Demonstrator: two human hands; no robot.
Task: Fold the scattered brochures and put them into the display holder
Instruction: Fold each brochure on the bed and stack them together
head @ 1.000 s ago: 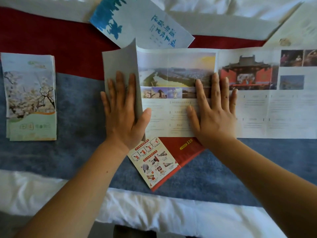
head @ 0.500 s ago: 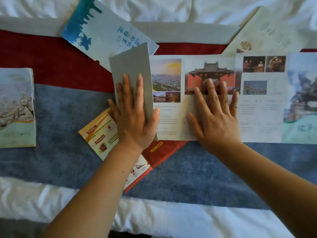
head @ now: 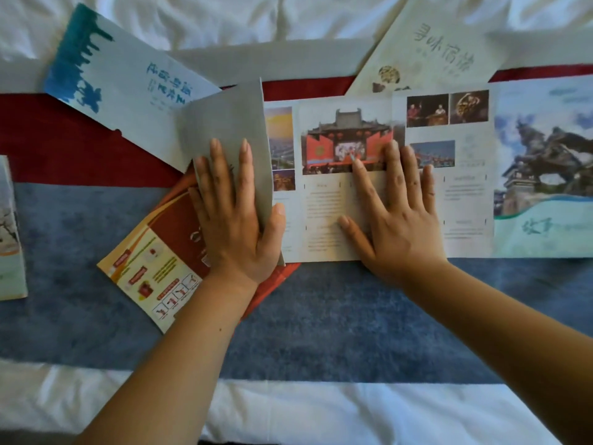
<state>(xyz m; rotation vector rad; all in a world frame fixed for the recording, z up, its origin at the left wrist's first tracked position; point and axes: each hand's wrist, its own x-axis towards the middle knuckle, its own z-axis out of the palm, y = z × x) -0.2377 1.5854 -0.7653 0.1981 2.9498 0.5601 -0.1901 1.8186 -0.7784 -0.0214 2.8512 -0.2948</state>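
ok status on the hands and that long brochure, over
Left hand flat on the folded-over grey flap. Right hand flat on the long brochure, other panels unfolded. Red leaflet lies partly underneath.

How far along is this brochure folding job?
Early. A brochure at the left edge looks folded. In hand: the left hand presses the first panel of the long photo brochure over while the right hand holds it flat. The blue brochure, pale brochure and orange brochure lie loose; no display holder shows.
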